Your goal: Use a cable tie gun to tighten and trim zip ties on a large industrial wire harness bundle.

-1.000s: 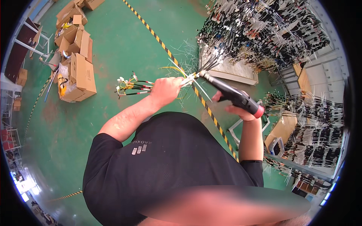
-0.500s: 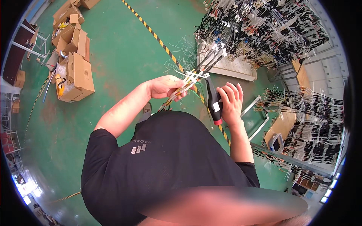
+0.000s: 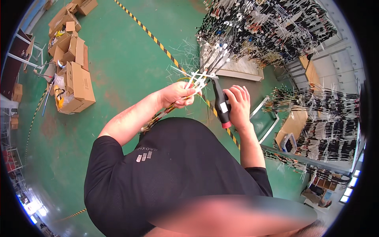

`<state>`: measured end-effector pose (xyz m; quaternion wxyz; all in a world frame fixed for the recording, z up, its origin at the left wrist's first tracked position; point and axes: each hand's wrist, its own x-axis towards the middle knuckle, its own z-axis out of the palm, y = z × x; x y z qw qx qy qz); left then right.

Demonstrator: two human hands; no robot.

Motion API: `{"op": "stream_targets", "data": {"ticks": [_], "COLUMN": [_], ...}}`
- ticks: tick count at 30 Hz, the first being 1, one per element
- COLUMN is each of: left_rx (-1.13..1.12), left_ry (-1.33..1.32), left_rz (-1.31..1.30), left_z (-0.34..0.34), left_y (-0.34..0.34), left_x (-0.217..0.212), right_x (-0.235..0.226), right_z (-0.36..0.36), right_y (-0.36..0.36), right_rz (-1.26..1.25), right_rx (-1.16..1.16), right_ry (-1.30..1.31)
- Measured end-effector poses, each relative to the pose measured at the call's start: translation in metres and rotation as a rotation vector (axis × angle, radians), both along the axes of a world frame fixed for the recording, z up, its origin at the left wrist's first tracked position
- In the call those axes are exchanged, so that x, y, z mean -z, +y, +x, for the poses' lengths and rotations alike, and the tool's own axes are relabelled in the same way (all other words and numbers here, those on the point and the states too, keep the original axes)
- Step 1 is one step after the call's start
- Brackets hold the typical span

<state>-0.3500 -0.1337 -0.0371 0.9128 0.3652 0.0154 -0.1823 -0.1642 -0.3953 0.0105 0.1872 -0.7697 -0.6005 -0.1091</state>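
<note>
My left hand (image 3: 177,94) is closed around a bundle of thin wires (image 3: 167,109) in several colours. White cable ties (image 3: 200,79) stick out of the bundle beyond my fingers, and the wire ends with white connectors (image 3: 221,49) fan out past them. My right hand (image 3: 239,104) holds a black hand-held tool (image 3: 221,100) with a white label and a red end. Its fingers lie along the tool's right side; the thumb is hidden. The tool's narrow nose reaches up to the cable ties on the bundle, and I cannot tell whether it grips one.
A large heap of wire harnesses (image 3: 268,31) lies on a pale platform (image 3: 241,71) at the far right. More harnesses hang in rows (image 3: 327,122) at the right. Open cardboard boxes (image 3: 81,83) stand at the left. Cut tie scraps (image 3: 185,53) litter the green floor.
The wire bundle has swung: its lower part now trails toward my left forearm. My left hand has turned slightly with it. The tool stays at the cable ties.
</note>
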Motion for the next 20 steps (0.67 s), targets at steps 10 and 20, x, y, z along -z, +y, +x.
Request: {"op": "stream_targets", "data": {"ticks": [10, 20], "left_rx": [-0.337, -0.258], "left_ry": [-0.061, -0.011], "left_rz": [1.521, 1.669], "left_z": [-0.007, -0.013], "left_y": [-0.010, -0.001], "left_x": [-0.002, -0.025], "right_x": [-0.026, -0.018], "right_z": [0.029, 0.026], "right_y": [-0.008, 0.021], "right_rz": [-0.168, -0.377], "right_rx": [-0.095, -0.287], "right_ry": [1.377, 1.303]}}
